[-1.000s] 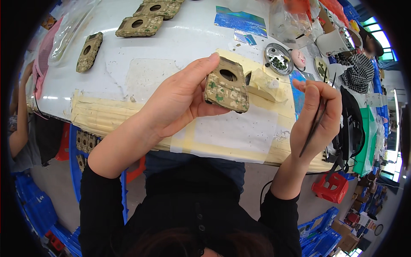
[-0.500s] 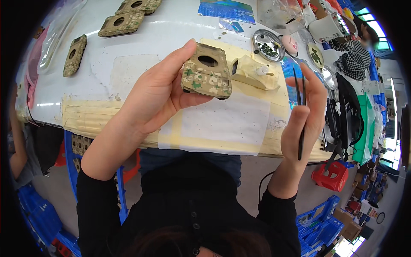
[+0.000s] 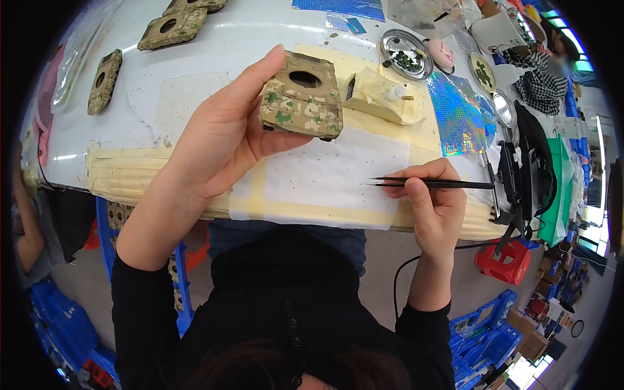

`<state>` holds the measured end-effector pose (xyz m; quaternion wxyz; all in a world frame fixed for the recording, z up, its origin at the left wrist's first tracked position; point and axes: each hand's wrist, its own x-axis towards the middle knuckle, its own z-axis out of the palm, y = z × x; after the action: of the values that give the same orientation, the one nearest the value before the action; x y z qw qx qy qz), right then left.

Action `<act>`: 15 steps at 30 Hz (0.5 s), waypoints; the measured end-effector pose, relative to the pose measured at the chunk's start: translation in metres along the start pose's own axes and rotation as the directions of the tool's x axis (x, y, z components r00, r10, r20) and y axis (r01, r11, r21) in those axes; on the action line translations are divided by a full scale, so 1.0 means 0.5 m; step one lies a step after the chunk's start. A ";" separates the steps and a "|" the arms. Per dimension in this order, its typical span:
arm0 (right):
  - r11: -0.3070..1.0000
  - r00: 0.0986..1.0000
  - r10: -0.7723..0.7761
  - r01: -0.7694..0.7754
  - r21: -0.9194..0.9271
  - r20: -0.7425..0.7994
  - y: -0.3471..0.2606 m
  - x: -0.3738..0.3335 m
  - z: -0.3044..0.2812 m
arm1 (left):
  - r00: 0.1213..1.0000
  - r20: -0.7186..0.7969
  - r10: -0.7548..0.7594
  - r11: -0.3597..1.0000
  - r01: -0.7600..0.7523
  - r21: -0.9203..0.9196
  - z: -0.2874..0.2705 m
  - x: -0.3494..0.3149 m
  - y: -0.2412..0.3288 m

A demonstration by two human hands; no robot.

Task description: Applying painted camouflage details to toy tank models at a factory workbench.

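The left hand point(image 3: 227, 123) pinches a boxy camouflage-patterned model hull point(image 3: 302, 104) above the white tabletop point(image 3: 136, 123), seemingly painted already, its round hole point(image 3: 305, 79) unfilled. The right hand point(image 3: 437, 201) pinches black metal-looking tweezers point(image 3: 478, 185); dark specks lie loose on white paper point(image 3: 292, 188).

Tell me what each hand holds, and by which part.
The left hand grips the camouflage-patterned piece by its left side, fingers partly beneath. The right hand holds the black tweezers around mid-length, tips facing left.
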<state>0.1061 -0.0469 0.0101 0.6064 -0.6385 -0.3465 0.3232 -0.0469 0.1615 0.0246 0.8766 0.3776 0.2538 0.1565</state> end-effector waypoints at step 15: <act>0.997 1.000 0.017 -0.015 -0.074 0.019 0.004 0.000 0.001 | 1.000 -0.020 0.001 1.000 -0.001 -0.006 -0.001 0.002 -0.001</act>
<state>0.1057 -0.0468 0.0083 0.5763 -0.6603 -0.3590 0.3210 -0.0464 0.1619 0.0234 0.8750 0.3737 0.2621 0.1613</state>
